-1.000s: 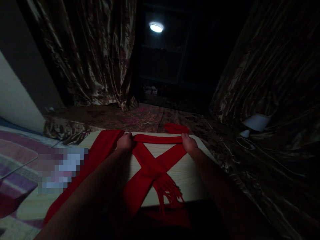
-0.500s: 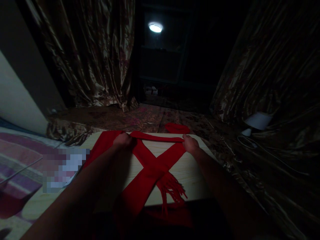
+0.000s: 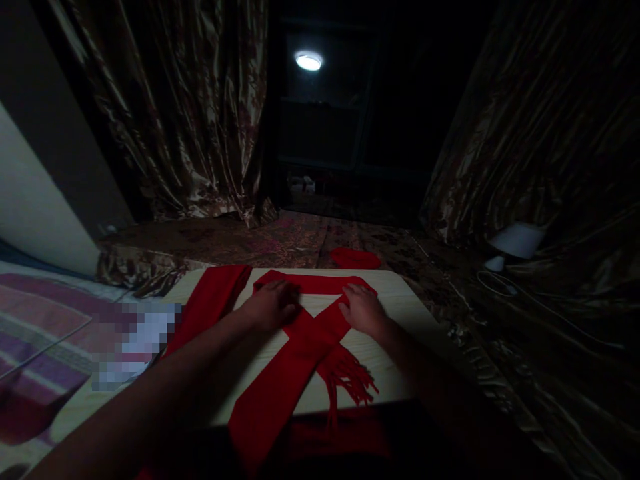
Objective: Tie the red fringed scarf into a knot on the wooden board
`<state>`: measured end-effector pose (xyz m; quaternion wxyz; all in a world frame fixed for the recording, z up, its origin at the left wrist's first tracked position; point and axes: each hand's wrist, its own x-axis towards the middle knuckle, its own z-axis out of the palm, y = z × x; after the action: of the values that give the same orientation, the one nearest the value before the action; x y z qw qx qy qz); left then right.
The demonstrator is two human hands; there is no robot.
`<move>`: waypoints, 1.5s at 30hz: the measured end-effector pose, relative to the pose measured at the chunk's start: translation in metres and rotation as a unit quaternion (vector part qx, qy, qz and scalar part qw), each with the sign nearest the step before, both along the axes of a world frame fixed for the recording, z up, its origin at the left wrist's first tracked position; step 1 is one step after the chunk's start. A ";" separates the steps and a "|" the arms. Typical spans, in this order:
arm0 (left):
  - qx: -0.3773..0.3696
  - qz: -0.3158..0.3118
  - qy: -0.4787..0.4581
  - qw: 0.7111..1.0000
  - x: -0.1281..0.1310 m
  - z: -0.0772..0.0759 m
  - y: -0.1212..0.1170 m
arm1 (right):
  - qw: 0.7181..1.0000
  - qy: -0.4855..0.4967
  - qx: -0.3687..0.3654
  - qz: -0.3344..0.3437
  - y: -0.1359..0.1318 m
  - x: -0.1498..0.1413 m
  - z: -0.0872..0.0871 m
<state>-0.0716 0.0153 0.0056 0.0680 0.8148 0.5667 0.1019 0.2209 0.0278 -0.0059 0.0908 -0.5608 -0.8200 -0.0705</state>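
Left hand [image 3: 270, 308] and right hand [image 3: 365, 309] are resting closer together than before, unclenched, touching a long red fringed fabric scarf [image 3: 306, 350] lying beneath them on the pale wooden tabletop [image 3: 401, 293]; uneven sideways pressure could be skewing its crossed layout.

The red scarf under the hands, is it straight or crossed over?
Crossed over: the scarf makes an X on the pale table.

Pale wooden tabletop [image 3: 405, 297], fringed red scarf [image 3: 313, 340], lying crossed; red strip [image 3: 215, 293] alongside
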 end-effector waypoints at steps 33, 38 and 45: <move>0.030 -0.244 -0.189 0.951 0.063 -0.042 -0.021 | 0.997 -0.042 -0.058 0.037 -0.079 -0.015 0.006; -0.001 -0.261 -0.111 0.959 0.069 -0.046 -0.026 | 0.996 -0.054 -0.048 0.056 -0.074 -0.020 0.000; 0.030 -0.227 -0.105 0.968 0.071 -0.042 -0.034 | 0.994 0.028 -0.065 0.078 -0.058 -0.013 -0.013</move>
<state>-0.0006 -0.0182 -0.0360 0.1241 0.9085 0.3532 0.1858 0.2077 -0.0305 -0.0192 0.0826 -0.5014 -0.8612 0.0056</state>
